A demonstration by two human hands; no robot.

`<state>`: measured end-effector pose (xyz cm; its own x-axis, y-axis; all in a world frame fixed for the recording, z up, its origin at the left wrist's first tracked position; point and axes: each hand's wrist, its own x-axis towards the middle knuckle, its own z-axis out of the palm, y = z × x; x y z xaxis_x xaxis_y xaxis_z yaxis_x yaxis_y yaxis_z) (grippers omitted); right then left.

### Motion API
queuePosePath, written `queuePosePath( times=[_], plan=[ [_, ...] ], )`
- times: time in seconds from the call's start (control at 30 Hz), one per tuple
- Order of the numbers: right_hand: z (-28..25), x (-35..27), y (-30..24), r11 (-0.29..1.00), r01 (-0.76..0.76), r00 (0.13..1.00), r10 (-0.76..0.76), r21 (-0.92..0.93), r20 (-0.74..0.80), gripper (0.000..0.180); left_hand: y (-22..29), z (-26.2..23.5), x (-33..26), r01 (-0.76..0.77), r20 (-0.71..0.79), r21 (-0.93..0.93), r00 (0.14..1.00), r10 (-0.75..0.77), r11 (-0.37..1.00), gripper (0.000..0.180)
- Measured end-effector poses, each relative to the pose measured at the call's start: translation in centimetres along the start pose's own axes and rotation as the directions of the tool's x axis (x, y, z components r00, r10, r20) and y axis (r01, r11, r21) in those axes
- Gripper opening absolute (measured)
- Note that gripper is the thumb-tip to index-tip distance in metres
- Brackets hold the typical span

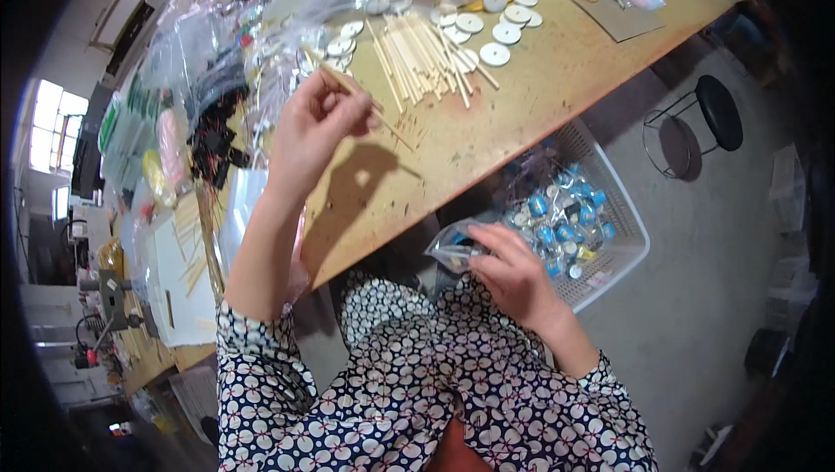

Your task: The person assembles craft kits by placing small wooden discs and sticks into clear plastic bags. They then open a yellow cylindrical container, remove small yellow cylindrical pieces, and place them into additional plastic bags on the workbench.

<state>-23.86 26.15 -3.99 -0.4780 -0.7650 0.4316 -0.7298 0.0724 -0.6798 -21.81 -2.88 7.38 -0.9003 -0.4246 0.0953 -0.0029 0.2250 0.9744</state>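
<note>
My left hand [323, 120] is raised over the near part of the table, its fingers closed in a pinch. Thin wooden sticks [341, 79] stick out of it on both sides, and their shadow falls on the tabletop. Down at the table's front edge, above my lap, my right hand [515, 279] grips a clear plastic bag [454, 246] by its side. The bag's mouth gapes toward the left; what lies inside is hard to make out. Beyond the left hand a loose pile of pale wooden sticks [417, 54] lies on the table [470, 137].
White round discs with centre holes [495, 54] lie around the stick pile. At my right stands a white plastic basket [628, 211] with bagged blue and silver parts [565, 233]. Bags and black wired parts [217, 137] crowd the left. A black stool [719, 113] stands farther right.
</note>
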Motion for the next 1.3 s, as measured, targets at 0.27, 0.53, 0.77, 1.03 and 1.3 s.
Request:
queuePosePath(
  times=[0.27, 0.53, 0.77, 1.03, 1.3],
  plan=[
    [1.9, 2.4, -2.6, 0.987, 0.156, 0.987, -0.158, 0.035, 0.038, 0.022, -1.9, 3.2, -13.5, -0.103, 0.169, 0.148, 0.983, 0.077, 0.984, 0.013],
    [4.3, 2.1, -4.0, 0.984, 0.179, 0.970, -0.180, 0.017, 0.162, 0.018, -2.5, -0.5, -17.6, -0.124, -0.178, -0.353, 0.982, 0.064, 0.927, 0.018],
    [4.5, 2.6, -5.5, 0.975, 0.219, 0.954, -0.206, -0.040, 0.217, 0.019, -4.6, -0.3, -20.0, -0.299, -0.246, -0.041, 0.928, 0.280, 0.953, 0.016],
    [3.9, 1.8, -4.8, 0.979, 0.196, 0.959, -0.178, -0.059, 0.221, 0.021, -4.9, -0.9, -19.5, -0.283, -0.182, 0.092, 0.938, 0.296, 0.955, 0.014],
    [3.5, 1.7, -4.5, 0.981, 0.190, 0.966, -0.182, -0.025, 0.185, 0.021, -4.9, 1.7, -18.3, -0.312, -0.076, 0.069, 0.945, 0.317, 0.948, 0.014]
  ],
)
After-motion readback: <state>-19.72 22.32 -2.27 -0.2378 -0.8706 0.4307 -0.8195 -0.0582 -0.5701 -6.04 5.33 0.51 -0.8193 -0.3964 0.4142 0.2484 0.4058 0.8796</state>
